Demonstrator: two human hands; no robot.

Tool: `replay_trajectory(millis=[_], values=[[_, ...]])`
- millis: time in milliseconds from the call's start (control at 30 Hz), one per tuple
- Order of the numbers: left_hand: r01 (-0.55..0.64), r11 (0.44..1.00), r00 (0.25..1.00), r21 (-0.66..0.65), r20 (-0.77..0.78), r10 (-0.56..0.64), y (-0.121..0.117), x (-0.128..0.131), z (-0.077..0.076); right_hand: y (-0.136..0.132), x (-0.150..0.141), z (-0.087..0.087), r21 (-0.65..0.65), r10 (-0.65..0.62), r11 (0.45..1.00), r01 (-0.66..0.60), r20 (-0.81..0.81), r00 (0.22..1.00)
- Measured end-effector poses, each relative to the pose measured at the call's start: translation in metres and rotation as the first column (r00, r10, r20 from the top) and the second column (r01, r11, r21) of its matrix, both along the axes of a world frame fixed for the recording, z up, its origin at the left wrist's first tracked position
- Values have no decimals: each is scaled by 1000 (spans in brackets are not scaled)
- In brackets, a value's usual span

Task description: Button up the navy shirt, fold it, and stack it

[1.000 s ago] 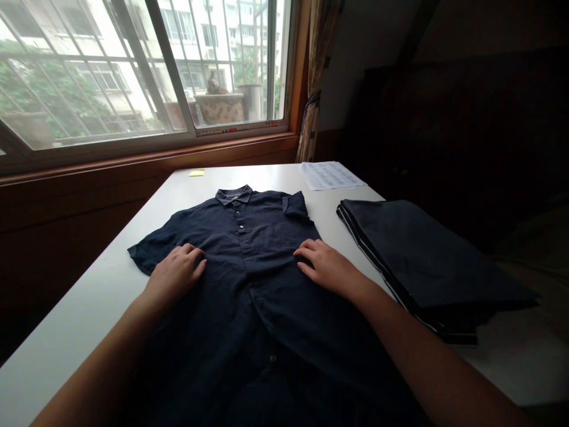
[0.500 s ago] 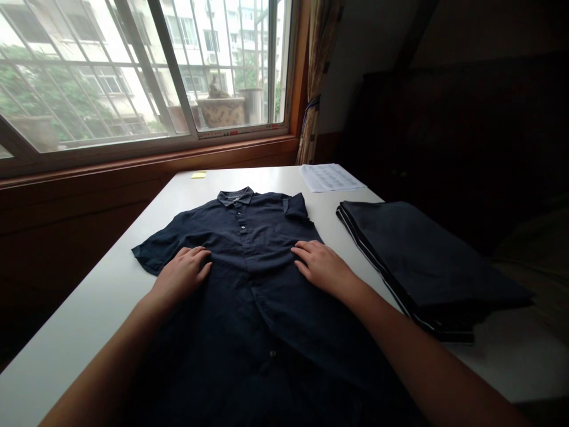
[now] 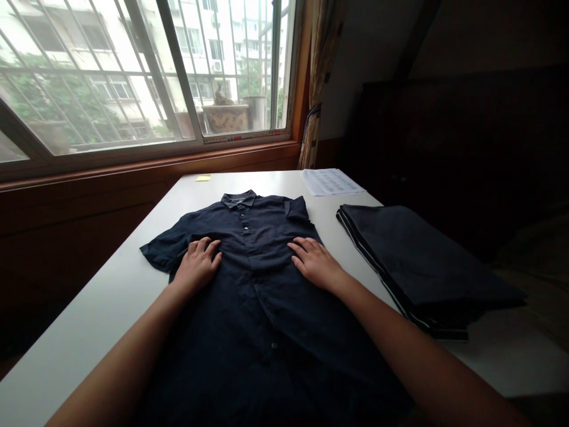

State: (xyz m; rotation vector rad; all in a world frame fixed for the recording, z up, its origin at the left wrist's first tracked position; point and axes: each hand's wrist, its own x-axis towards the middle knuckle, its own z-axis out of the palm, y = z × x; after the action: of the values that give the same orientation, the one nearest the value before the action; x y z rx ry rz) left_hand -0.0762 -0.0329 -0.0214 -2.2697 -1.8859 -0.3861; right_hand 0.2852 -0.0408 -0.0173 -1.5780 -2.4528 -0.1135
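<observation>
A dark navy short-sleeved button shirt (image 3: pixel 249 284) lies face up on the white table (image 3: pixel 102 296), collar toward the window. My left hand (image 3: pixel 198 264) rests flat on its chest left of the button line, fingers stretched out. On the chest's right side my right hand (image 3: pixel 313 261) lies flat too, fingers apart. Neither hand holds anything. The shirt's right sleeve is folded in near the shoulder; the left sleeve spreads out on the table.
A stack of folded dark garments with white stripes (image 3: pixel 418 267) sits at the table's right. A printed sheet (image 3: pixel 331 181) and a yellow sticky note (image 3: pixel 203 177) lie at the far edge below the window (image 3: pixel 133 77). A curtain (image 3: pixel 317 83) hangs at the right.
Both hands have slid a little inward and up the shirt's chest, staying flat. The view has shifted slightly.
</observation>
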Motion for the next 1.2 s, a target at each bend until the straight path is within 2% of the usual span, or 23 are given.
replay_trajectory(millis=[133,433,900,1200], values=[[-13,998,997,61,75,8,5,2,1,9,1,-5,-50,-27,998,26,-18,999],[-8,996,998,90,59,3,25,-2,-2,32,-2,-4,-96,-48,994,45,-24,999],[-67,997,996,29,68,65,65,-6,3,80,-8,-10,-90,-83,993,78,-46,995],[-89,995,995,-34,45,90,65,-5,2,79,-8,-6,-56,-58,997,51,-124,991]])
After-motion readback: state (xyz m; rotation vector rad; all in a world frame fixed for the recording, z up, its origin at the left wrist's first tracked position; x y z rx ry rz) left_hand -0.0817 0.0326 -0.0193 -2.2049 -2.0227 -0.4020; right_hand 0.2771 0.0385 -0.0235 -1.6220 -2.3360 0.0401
